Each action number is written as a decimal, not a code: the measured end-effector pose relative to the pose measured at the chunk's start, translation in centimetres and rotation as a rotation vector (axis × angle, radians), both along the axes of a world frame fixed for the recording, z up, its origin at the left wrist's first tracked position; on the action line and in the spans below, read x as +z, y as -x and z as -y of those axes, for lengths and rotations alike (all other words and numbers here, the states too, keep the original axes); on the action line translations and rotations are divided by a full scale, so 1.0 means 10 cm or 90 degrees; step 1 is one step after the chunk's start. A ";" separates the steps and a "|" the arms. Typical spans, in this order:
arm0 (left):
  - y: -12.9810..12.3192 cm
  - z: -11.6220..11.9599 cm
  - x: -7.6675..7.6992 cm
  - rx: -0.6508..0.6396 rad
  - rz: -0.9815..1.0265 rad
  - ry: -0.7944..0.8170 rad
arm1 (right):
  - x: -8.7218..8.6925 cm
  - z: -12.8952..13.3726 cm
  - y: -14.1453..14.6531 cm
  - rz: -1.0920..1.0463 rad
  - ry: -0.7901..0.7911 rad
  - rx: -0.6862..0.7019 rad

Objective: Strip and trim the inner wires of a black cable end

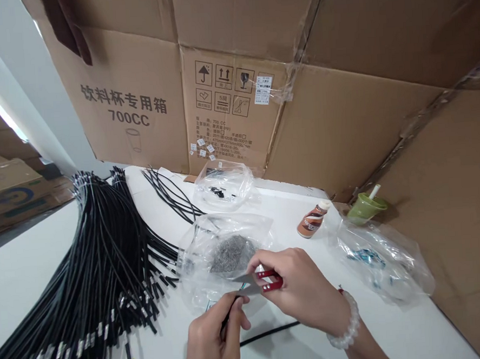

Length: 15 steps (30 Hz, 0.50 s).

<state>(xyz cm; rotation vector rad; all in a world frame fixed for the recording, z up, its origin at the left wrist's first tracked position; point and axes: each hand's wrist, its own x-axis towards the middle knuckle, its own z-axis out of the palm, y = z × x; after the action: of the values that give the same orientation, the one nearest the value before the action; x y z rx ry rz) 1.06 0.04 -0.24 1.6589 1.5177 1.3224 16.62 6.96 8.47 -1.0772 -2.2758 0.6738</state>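
Toward the tabletop's [164, 336] near edge, I'm clamping a cable [230, 313] between the finger and thumb of my left hand [214, 332]. My right hand [298, 279] is curling its fingers together beside the cable's end; I cannot tell what they're gripping. I'm apparently working that end, so the next move is calling for a steady left pinch. Beyond, a grey-filled bag [232, 253] is lying mid-tabletop.

Before you: three clear bags [246, 182] [253, 224] [395, 265], one bottle [311, 221], one green cup [366, 209]; black cables [110, 252] too many to count.
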 end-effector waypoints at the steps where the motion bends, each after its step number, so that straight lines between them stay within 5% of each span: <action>1: 0.01 0.00 0.00 0.004 0.005 0.000 | -0.03 0.01 0.00 0.005 -0.094 0.016; 7: -0.02 0.00 0.04 -0.005 0.076 0.029 | -0.30 0.06 0.06 0.000 -0.518 0.011; 15: -0.22 0.07 0.21 0.073 0.221 0.107 | -0.38 0.09 0.09 -0.037 -0.556 -0.016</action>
<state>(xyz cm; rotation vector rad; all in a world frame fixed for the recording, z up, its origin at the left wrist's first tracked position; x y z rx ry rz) 3.27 -0.62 1.88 1.1827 1.4841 1.4127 15.75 6.08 4.65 -0.6288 -2.1300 -0.3055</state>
